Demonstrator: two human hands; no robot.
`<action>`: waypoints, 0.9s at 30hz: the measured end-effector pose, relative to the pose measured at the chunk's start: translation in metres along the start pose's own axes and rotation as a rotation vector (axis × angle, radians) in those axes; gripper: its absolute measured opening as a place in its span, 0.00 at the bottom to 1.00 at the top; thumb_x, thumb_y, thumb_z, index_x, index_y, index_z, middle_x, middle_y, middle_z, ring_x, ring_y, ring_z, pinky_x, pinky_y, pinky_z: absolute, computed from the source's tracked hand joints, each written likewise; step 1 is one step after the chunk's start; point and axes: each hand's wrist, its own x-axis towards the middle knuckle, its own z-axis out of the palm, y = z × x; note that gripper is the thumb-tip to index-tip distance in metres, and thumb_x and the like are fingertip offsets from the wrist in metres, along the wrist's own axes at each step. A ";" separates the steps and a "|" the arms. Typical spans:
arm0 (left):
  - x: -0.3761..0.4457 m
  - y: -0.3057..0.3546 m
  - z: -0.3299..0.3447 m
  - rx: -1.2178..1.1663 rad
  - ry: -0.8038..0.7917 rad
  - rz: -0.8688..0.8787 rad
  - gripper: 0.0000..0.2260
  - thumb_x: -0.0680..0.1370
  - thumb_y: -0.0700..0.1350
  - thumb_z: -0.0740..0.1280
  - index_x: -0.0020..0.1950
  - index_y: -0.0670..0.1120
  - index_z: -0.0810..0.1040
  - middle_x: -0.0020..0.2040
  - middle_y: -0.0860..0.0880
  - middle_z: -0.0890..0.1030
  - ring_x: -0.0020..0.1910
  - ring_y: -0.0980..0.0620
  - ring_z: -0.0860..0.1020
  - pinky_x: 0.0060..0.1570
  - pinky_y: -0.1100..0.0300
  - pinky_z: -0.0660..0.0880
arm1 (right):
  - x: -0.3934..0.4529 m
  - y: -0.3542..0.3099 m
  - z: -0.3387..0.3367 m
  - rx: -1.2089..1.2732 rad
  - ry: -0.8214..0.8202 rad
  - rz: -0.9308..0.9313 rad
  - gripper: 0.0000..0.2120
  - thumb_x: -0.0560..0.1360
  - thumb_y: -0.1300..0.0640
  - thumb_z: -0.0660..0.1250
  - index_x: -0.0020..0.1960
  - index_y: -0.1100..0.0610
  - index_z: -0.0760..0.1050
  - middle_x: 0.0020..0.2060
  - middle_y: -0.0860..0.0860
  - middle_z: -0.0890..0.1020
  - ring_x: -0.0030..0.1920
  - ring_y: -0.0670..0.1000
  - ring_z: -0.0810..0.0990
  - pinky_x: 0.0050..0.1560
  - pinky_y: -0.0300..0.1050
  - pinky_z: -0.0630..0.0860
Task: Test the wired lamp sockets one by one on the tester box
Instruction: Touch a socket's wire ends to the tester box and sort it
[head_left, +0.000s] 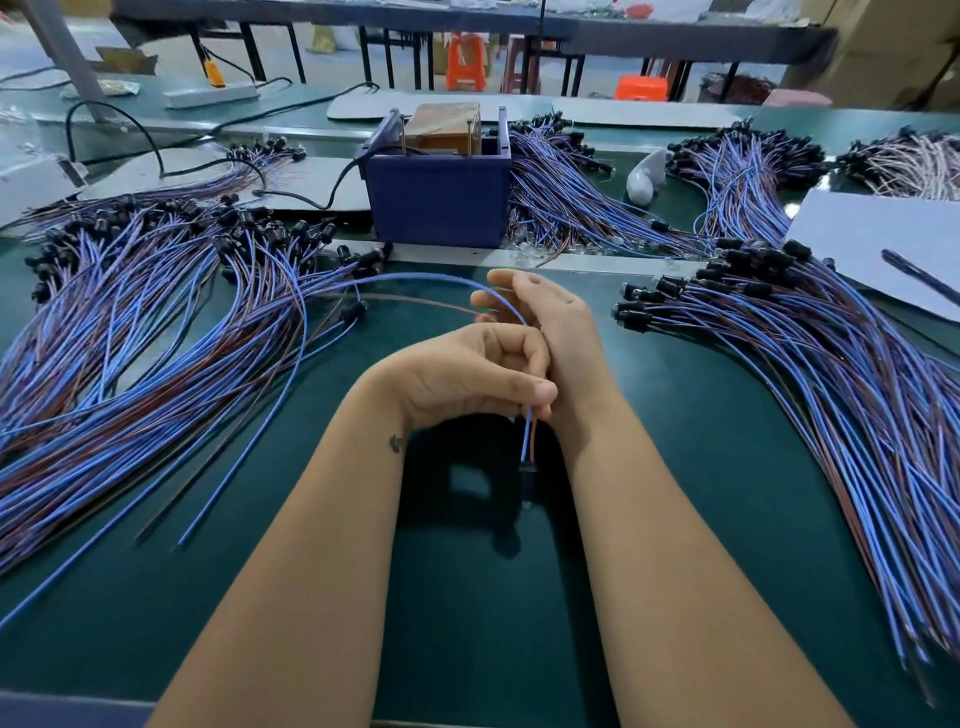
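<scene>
My left hand (467, 374) pinches the blue and brown wires of one wired lamp socket (527, 480), which hangs down below my thumb, black body with a small bulb tip. The same wires (415, 280) arc up and left over the green table. My right hand (545, 322) is pressed against the left, fingers loosely curled around the wires' upper run. The blue tester box (439, 200) stands behind my hands, with a brown block and metal posts on top.
A large pile of wired sockets (145, 312) fans out on the left and another pile (810, 353) on the right. More bundles (737, 171) lie behind the box. A white sheet (872, 239) covers the right rear. A black cable (156, 150) runs to the box.
</scene>
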 end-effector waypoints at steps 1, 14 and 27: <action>0.001 -0.001 -0.001 0.025 -0.004 -0.038 0.10 0.70 0.37 0.72 0.33 0.51 0.78 0.34 0.49 0.81 0.36 0.55 0.80 0.44 0.64 0.78 | 0.000 -0.001 -0.001 0.020 0.007 -0.002 0.09 0.81 0.62 0.60 0.47 0.59 0.78 0.35 0.53 0.84 0.32 0.49 0.81 0.35 0.39 0.79; 0.012 0.002 -0.012 -0.059 0.763 -0.084 0.12 0.83 0.48 0.61 0.42 0.46 0.77 0.34 0.50 0.82 0.32 0.53 0.80 0.31 0.64 0.77 | 0.005 0.006 -0.007 0.070 0.089 -0.103 0.11 0.79 0.70 0.61 0.46 0.60 0.79 0.37 0.54 0.83 0.37 0.48 0.82 0.43 0.38 0.81; 0.014 -0.012 -0.016 0.206 0.886 0.129 0.07 0.81 0.45 0.64 0.46 0.49 0.80 0.39 0.49 0.83 0.38 0.51 0.81 0.42 0.54 0.81 | 0.003 0.012 0.001 -0.411 0.070 -0.205 0.10 0.79 0.68 0.62 0.55 0.57 0.75 0.39 0.55 0.83 0.29 0.47 0.79 0.31 0.39 0.77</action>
